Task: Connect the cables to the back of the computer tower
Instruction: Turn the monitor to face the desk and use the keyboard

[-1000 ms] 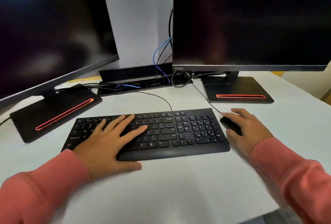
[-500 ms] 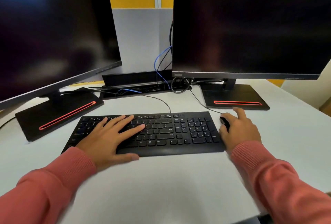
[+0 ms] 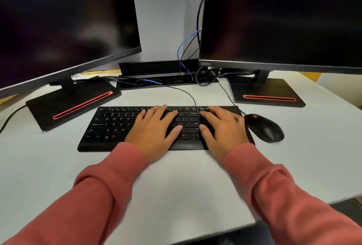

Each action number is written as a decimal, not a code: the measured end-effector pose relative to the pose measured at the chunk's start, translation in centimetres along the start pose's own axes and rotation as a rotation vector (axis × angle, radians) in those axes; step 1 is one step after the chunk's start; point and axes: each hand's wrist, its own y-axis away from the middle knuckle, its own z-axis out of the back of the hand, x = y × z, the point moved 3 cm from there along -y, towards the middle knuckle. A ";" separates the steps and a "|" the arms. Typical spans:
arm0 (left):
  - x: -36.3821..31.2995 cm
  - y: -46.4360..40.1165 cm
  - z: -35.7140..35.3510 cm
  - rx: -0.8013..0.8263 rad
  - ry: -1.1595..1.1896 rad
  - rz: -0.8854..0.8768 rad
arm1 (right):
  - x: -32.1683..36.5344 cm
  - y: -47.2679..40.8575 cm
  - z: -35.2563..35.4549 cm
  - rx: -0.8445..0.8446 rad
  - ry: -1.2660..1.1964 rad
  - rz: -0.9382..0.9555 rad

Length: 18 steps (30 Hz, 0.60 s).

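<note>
Black keyboard (image 3: 109,127) carries both flat, spread hands, left hand (image 3: 154,131) and right hand (image 3: 223,129); mouse (image 3: 264,127) beside, perhaps untouched

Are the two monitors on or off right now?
They look off: the left monitor and right monitor both show dark, blank screens with only faint reflections.
</note>
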 end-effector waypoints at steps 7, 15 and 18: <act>0.4 0.4 -0.5 -0.023 -0.027 -0.003 | -0.1 -0.1 -0.8 0.094 0.022 0.001; 0.1 0.7 -0.4 -0.019 -0.031 0.014 | 0.2 0.4 -0.8 0.126 0.013 0.000; 0.2 0.5 -0.6 0.030 -0.029 0.007 | 0.0 0.4 -0.8 0.156 0.002 -0.005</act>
